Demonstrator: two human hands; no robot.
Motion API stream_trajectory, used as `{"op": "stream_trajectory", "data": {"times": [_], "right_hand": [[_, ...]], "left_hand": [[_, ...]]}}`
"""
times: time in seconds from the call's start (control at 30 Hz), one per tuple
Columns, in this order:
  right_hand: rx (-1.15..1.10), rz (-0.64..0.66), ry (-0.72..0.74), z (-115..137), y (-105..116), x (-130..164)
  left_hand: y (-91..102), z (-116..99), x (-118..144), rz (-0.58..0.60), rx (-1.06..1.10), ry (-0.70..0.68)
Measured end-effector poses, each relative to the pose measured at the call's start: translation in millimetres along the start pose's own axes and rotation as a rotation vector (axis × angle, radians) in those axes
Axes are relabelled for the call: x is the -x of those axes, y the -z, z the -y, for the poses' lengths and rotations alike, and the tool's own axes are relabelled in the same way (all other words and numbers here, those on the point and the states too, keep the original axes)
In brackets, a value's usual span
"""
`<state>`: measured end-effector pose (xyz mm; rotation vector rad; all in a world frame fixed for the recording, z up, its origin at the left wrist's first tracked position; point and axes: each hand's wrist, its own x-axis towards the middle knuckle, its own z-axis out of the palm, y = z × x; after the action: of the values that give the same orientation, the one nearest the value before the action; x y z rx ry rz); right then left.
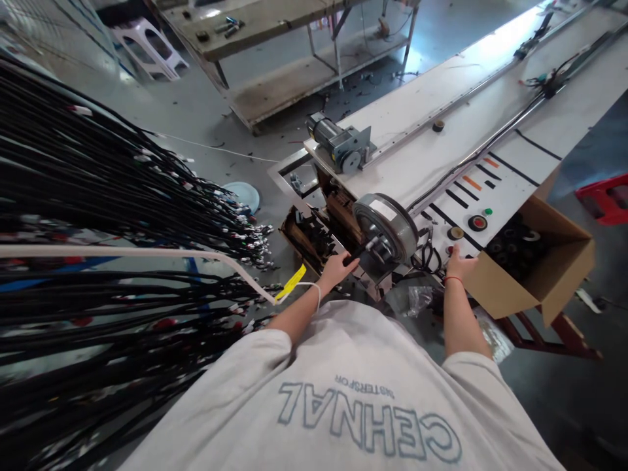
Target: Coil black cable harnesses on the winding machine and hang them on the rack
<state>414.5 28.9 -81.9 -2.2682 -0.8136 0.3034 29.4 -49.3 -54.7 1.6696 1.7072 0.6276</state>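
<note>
My left hand (336, 271) is closed around a short black length (354, 256), apparently the end of a cable, at the near side of a round winding head (385, 222). A black cable bundle (454, 171) runs along the white bench and reaches this head from the far side. Over at the bench's near edge, my right hand (460, 265) has its fingers apart, beside a red button (450, 250); whether they touch it I cannot tell. Black-handled scissors (428, 255) lie between the hands. A tan tape roll (455, 233) sits just beyond my right fingers.
Many black cables (122, 176) hang at the left. A motor (336, 137) is mounted at the white bench's (402, 137) far corner. An open cardboard box (554, 275) with black rolls stands at the right, near a red stool (606, 199). A workbench (265, 29) is behind.
</note>
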Motion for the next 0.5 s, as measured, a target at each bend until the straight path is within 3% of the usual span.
{"op": "stream_trajectory", "data": {"times": [0.13, 0.27, 0.37, 0.5], "right_hand": [[0.023, -0.085, -0.066, 4.8, 0.5, 2.4], [0.044, -0.062, -0.034, 5.3, 0.5, 1.4], [0.055, -0.056, -0.041, 3.4, -0.1, -0.1], [0.047, -0.067, -0.043, 2.3, -1.1, -0.5]], "left_hand": [[2.9, 40.8, 21.0, 0.105, -0.058, 0.105], [16.9, 71.5, 44.8, 0.078, -0.046, 0.135], [30.9, 72.2, 60.4, 0.053, -0.005, 0.081], [43.2, 51.9, 68.9, 0.060, 0.068, 0.077]]}}
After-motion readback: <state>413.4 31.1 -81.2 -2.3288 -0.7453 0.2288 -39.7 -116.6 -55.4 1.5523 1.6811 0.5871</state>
